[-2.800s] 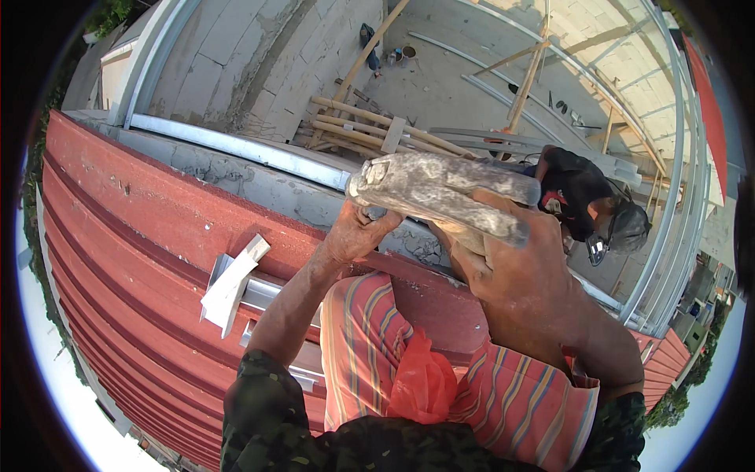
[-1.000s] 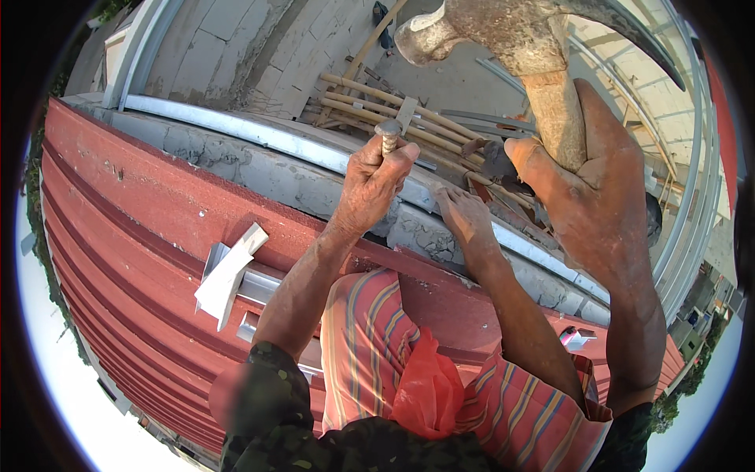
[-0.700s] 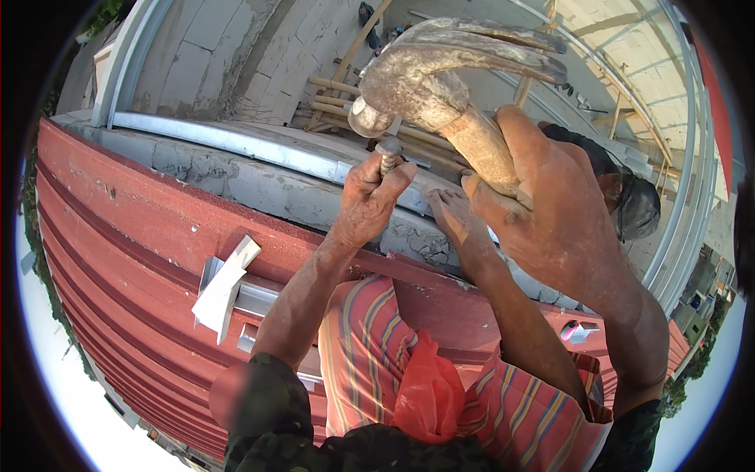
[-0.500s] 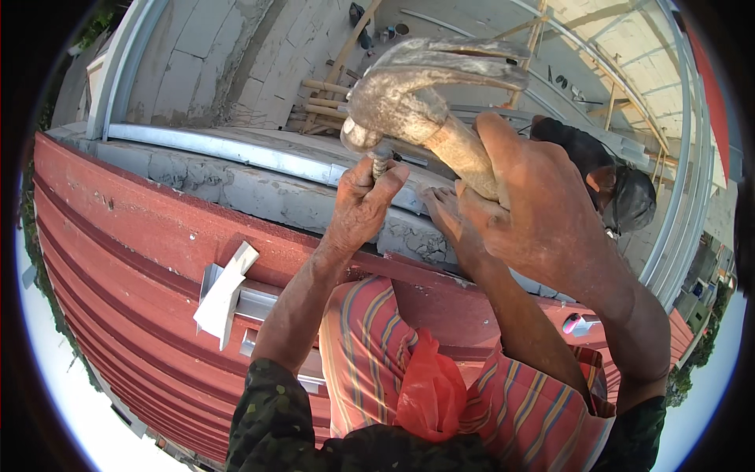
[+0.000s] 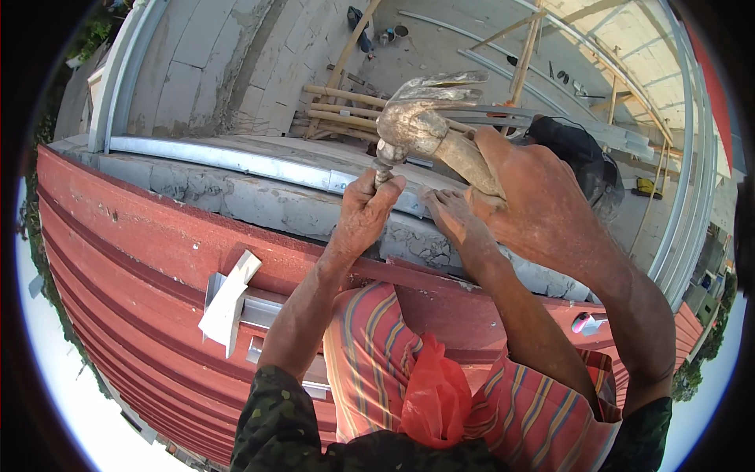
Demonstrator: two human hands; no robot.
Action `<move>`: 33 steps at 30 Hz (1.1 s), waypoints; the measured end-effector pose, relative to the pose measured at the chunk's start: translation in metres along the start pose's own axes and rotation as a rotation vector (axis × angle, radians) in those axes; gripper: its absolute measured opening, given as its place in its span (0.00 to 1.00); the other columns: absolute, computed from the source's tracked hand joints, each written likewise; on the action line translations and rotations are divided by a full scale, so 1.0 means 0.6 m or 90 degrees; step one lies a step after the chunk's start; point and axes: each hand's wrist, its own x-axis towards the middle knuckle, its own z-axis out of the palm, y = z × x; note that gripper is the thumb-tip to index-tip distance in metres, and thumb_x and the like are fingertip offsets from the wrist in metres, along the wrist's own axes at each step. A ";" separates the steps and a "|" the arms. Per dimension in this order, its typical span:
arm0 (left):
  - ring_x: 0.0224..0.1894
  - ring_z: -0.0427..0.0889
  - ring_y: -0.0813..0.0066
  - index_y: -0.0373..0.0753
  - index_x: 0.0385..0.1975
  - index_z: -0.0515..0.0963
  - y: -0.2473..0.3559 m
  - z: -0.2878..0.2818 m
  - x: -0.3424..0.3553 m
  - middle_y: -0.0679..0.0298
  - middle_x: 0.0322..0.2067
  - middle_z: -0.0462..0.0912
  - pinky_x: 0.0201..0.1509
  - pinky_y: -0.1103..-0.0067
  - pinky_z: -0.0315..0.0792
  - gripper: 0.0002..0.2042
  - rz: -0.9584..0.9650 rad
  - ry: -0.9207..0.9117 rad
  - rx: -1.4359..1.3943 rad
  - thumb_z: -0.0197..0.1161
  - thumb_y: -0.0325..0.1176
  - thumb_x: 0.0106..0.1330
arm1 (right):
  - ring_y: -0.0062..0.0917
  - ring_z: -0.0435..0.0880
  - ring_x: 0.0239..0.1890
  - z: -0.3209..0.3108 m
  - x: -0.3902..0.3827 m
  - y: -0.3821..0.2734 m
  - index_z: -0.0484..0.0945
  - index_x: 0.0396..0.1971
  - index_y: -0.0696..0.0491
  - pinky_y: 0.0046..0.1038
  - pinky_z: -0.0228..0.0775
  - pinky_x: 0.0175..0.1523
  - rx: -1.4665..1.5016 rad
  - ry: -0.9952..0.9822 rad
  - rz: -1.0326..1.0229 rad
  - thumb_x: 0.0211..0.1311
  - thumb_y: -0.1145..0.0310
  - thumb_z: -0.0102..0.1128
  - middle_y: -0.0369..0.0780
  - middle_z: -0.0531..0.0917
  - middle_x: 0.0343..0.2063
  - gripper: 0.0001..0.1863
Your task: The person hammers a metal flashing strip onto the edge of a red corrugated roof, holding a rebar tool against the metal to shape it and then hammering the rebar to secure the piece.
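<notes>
My left hand (image 5: 366, 208) pinches a short, ridged metal rod (image 5: 383, 175), held upright above the metal channel (image 5: 228, 159) on top of the block wall (image 5: 267, 206). Only the rod's upper end shows above my fingers; its lower end is hidden. In my right hand (image 5: 543, 204) is a worn claw hammer (image 5: 417, 118), gripped by its handle. The hammer's striking face is at the rod's top, seemingly touching it. Between my hands, my bare foot (image 5: 452, 212) rests on the wall top.
Red corrugated roofing (image 5: 157, 315) slopes away on the near side. Bent white metal pieces (image 5: 230, 303) and a pink-ended object (image 5: 582, 322) lie on it. Beyond the wall, far below, are wooden poles (image 5: 346, 110) and a person in dark clothing (image 5: 578, 161), partly hidden.
The hammer head has come down onto the rod's top, farther from the camera. My left hand stays nearly in place. The person below has shifted.
</notes>
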 end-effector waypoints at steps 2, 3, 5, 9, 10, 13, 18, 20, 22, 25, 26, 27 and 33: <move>0.15 0.55 0.89 0.41 0.26 0.69 0.035 0.010 -0.008 0.75 0.15 0.60 0.16 0.86 0.52 0.07 0.006 0.026 -0.011 0.56 0.34 0.65 | 0.45 0.81 0.30 -0.020 -0.002 -0.012 0.69 0.40 0.65 0.41 0.70 0.38 0.054 0.027 0.039 0.52 0.69 0.61 0.54 0.78 0.23 0.19; 0.15 0.55 0.89 0.41 0.26 0.69 0.058 0.011 -0.002 0.75 0.15 0.60 0.16 0.86 0.51 0.08 0.033 0.050 -0.018 0.56 0.34 0.65 | 0.43 0.81 0.32 -0.027 0.003 -0.012 0.69 0.41 0.65 0.40 0.70 0.39 0.100 0.072 0.069 0.52 0.69 0.61 0.54 0.79 0.25 0.20; 0.15 0.56 0.89 0.42 0.24 0.68 0.081 0.011 0.008 0.74 0.15 0.60 0.16 0.86 0.51 0.09 0.044 0.031 -0.059 0.56 0.34 0.65 | 0.39 0.81 0.31 -0.026 0.001 -0.002 0.69 0.44 0.66 0.37 0.71 0.39 0.046 0.135 0.046 0.53 0.69 0.60 0.53 0.80 0.27 0.21; 0.15 0.55 0.89 0.43 0.23 0.66 0.107 0.009 0.021 0.74 0.15 0.60 0.15 0.87 0.50 0.10 0.066 0.045 -0.061 0.57 0.35 0.64 | 0.36 0.79 0.28 -0.025 -0.003 0.001 0.69 0.44 0.65 0.35 0.70 0.37 0.090 0.152 0.047 0.52 0.69 0.60 0.52 0.79 0.25 0.22; 0.15 0.55 0.89 0.42 0.23 0.66 0.104 0.003 0.021 0.74 0.15 0.60 0.15 0.87 0.50 0.10 0.066 0.038 -0.055 0.57 0.35 0.64 | 0.34 0.79 0.28 -0.024 -0.005 -0.002 0.69 0.44 0.65 0.34 0.69 0.36 0.085 0.142 0.059 0.52 0.69 0.60 0.52 0.78 0.25 0.22; 0.15 0.55 0.89 0.42 0.25 0.67 0.084 0.000 0.021 0.74 0.15 0.61 0.15 0.87 0.50 0.09 0.054 0.026 -0.046 0.57 0.35 0.65 | 0.33 0.78 0.26 -0.021 -0.008 -0.004 0.70 0.43 0.64 0.33 0.69 0.36 0.087 0.115 0.070 0.51 0.69 0.60 0.50 0.78 0.24 0.21; 0.15 0.56 0.90 0.42 0.28 0.69 0.076 0.011 0.024 0.74 0.15 0.62 0.16 0.87 0.51 0.07 0.024 0.016 0.003 0.58 0.36 0.65 | 0.32 0.78 0.24 -0.024 -0.007 0.001 0.70 0.42 0.64 0.33 0.69 0.35 0.106 0.193 0.028 0.51 0.68 0.60 0.48 0.78 0.21 0.20; 0.16 0.57 0.90 0.42 0.28 0.69 0.074 0.009 0.021 0.74 0.15 0.62 0.16 0.87 0.51 0.07 0.046 0.013 -0.010 0.58 0.36 0.65 | 0.31 0.78 0.24 -0.030 -0.004 0.000 0.70 0.42 0.64 0.33 0.70 0.35 0.114 0.266 -0.009 0.51 0.68 0.60 0.47 0.77 0.20 0.21; 0.16 0.57 0.90 0.41 0.28 0.69 0.075 0.011 0.022 0.75 0.16 0.62 0.16 0.87 0.52 0.08 0.045 0.013 0.001 0.58 0.36 0.65 | 0.36 0.79 0.25 -0.039 0.003 -0.012 0.69 0.41 0.64 0.35 0.69 0.36 0.190 0.250 0.066 0.51 0.69 0.60 0.50 0.77 0.20 0.19; 0.16 0.57 0.90 0.41 0.27 0.69 0.053 0.015 0.020 0.75 0.16 0.62 0.17 0.87 0.52 0.08 0.001 0.011 0.008 0.58 0.36 0.64 | 0.44 0.80 0.28 0.006 0.016 0.005 0.68 0.40 0.63 0.38 0.69 0.37 -0.001 0.060 -0.021 0.52 0.69 0.60 0.53 0.77 0.22 0.18; 0.17 0.57 0.90 0.41 0.27 0.69 0.042 0.013 0.018 0.75 0.16 0.62 0.17 0.87 0.52 0.08 -0.047 0.011 0.009 0.58 0.36 0.64 | 0.44 0.80 0.28 0.008 0.012 0.008 0.68 0.40 0.63 0.38 0.69 0.37 -0.003 0.066 -0.024 0.52 0.69 0.60 0.53 0.77 0.22 0.18; 0.17 0.57 0.90 0.41 0.27 0.69 0.029 0.004 0.011 0.75 0.16 0.62 0.17 0.87 0.52 0.08 -0.046 0.014 0.012 0.58 0.36 0.64 | 0.47 0.80 0.29 0.014 0.004 0.007 0.68 0.39 0.63 0.38 0.69 0.37 0.029 0.036 -0.013 0.52 0.70 0.59 0.55 0.77 0.22 0.18; 0.15 0.54 0.90 0.43 0.25 0.68 0.107 0.004 0.019 0.75 0.15 0.61 0.15 0.87 0.49 0.08 0.065 0.056 -0.090 0.55 0.35 0.65 | 0.50 0.80 0.31 -0.009 -0.005 0.014 0.67 0.32 0.64 0.46 0.70 0.38 0.119 0.101 0.065 0.51 0.71 0.59 0.55 0.76 0.20 0.14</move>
